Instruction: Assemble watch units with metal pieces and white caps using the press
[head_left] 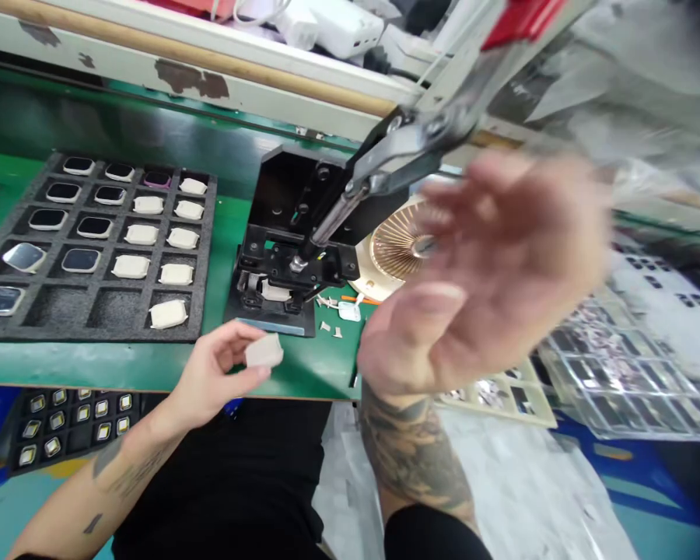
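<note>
My left hand (225,367) pinches a small off-white piece (264,351), shaped like a smartwatch body, between thumb and fingers at the bench's front edge. Just beyond it stands a black hand press (297,257) with a metal lever arm (408,152) and a red grip (522,22). A similar pale piece (276,291) sits in the press under its plunger. My right hand (484,272) is raised to the right of the press, below the lever, blurred by motion. Its palm shows, the thumb stands apart from the fingers, and nothing is seen in it.
At left, a grey foam tray (117,307) holds dark-screened watch bodies and pale wrapped ones. A small fan (400,245) stands behind my right hand. Tiny white parts (331,330) lie beside the press. Compartment boxes (624,365) are at right; a lower tray (75,420) is at left.
</note>
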A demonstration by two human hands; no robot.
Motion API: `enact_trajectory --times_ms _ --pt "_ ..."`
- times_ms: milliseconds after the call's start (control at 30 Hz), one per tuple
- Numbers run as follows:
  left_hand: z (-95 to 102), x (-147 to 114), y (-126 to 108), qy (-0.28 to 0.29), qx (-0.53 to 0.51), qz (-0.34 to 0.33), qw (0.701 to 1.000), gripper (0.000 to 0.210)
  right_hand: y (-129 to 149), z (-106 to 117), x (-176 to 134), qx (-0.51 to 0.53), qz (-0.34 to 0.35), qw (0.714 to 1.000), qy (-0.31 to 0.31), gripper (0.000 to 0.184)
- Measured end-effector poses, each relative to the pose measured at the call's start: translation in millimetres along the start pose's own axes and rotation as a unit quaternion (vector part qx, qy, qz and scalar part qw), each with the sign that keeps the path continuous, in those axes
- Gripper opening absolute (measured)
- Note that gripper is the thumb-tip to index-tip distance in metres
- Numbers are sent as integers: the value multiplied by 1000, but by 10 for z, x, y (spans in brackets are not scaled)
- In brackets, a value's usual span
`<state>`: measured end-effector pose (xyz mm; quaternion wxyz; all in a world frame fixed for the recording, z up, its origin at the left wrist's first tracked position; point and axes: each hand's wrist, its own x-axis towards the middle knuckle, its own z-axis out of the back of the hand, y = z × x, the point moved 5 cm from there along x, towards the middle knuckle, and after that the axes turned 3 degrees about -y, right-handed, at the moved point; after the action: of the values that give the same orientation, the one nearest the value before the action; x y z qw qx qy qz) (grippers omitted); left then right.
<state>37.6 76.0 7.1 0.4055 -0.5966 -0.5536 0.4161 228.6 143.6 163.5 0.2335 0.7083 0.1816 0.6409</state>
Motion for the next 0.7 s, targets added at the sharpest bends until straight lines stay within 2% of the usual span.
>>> enact_trajectory --times_ms 33,67,100,167,233,300,367,433,500,533,633,700 --pt "48 -63 -61 21 49 -15 998 31 13 52 -161 -94 49 994 -6 36" --pt "109 -129 -131 33 106 -41 993 31 -17 74 -335 -165 75 983 19 30" --pt "177 -190 -203 34 162 -76 983 32 -96 86 -506 -191 64 978 60 25" --pt "301 -282 -330 16 250 -142 958 37 -317 52 -827 -227 12 957 180 27" --pt "366 -309 -406 -7 296 -183 937 41 -554 -18 -1063 -290 -30 915 279 34" --pt "348 -281 -437 -9 316 -199 928 41 -779 -115 -1184 -357 -59 865 347 42" --pt "276 -234 -443 8 327 -204 923 38 -957 -199 -1210 -385 -92 838 376 46" --pt "200 -198 -442 29 348 -206 914 37 -1033 -240 -1192 -372 -116 844 369 44" --pt "163 -173 -451 23 404 -228 886 36 -986 -219 -1181 -335 -130 871 335 42" --pt "153 -158 -459 9 447 -247 860 36 -923 -189 -1192 -314 -134 886 313 42" --pt "77 -40 -448 -29 587 -287 757 39 -659 -48 -1292 -272 -139 921 240 48" --pt "-42 126 -410 -20 650 -281 706 39 -506 59 -1376 -269 -138 933 196 51"
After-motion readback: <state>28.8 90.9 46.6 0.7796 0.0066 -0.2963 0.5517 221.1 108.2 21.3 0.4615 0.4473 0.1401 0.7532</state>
